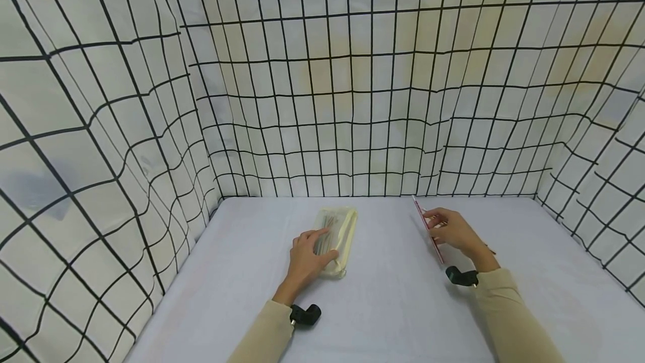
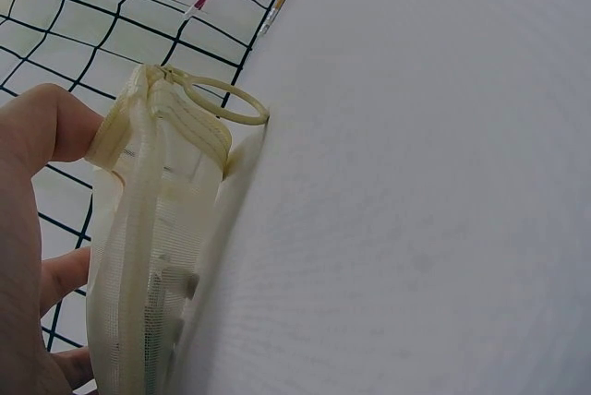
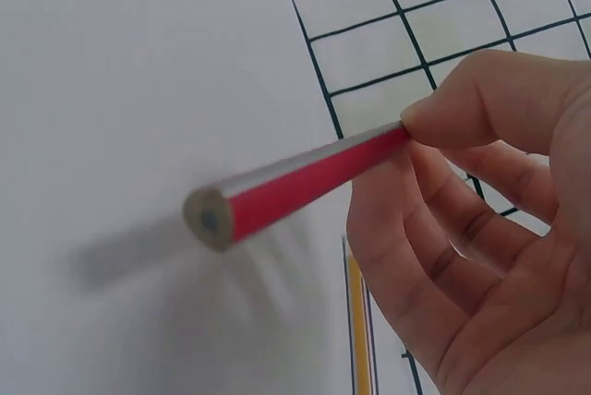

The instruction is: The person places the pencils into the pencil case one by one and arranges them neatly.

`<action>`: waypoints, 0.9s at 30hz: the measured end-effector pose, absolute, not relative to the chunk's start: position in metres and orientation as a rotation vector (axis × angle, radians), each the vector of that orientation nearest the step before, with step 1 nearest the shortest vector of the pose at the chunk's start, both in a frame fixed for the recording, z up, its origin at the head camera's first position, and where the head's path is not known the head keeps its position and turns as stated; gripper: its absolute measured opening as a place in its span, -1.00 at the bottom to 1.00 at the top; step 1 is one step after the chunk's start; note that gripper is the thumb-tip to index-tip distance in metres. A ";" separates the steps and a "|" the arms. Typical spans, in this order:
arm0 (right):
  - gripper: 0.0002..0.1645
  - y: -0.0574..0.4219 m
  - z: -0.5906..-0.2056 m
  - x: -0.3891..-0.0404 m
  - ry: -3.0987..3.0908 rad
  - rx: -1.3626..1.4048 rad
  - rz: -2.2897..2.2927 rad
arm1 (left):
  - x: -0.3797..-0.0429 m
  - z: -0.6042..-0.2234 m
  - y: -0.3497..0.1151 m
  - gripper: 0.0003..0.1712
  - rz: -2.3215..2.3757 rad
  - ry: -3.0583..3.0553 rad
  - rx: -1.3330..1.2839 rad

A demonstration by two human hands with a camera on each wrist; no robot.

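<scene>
My left hand (image 1: pixel 309 256) grips a pale yellow mesh pencil case (image 1: pixel 347 240) lying on the white table. Its thumb is at the near right side, and the other fingers reach over the left part. In the left wrist view the case (image 2: pixel 157 210) shows a zipper and a loop (image 2: pixel 231 104) at one end, with dim shapes through the mesh. To the right, my right hand (image 1: pixel 453 234) pinches a red and white pencil (image 3: pixel 314 178) between thumb and fingers, held slanted above the table. The pencil's flat, unsharpened end faces the right wrist camera.
A yellow striped pencil (image 3: pixel 360 330) lies on the table beyond the right hand, partly hidden by it. Black grid netting (image 1: pixel 322 99) over white cloth walls encloses the table (image 1: pixel 383 307) at the back and both sides.
</scene>
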State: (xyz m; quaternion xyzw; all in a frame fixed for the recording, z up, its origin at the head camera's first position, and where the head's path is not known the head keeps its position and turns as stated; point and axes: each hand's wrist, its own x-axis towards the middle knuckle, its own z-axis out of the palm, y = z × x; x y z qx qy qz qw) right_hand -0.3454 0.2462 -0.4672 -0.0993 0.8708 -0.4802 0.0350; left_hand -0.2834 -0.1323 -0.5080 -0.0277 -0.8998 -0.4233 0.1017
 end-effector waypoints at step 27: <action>-0.47 0.198 -0.473 -0.342 2.400 -0.090 -1.741 | -0.283 -0.508 -0.133 -0.23 -1.254 -2.654 -0.091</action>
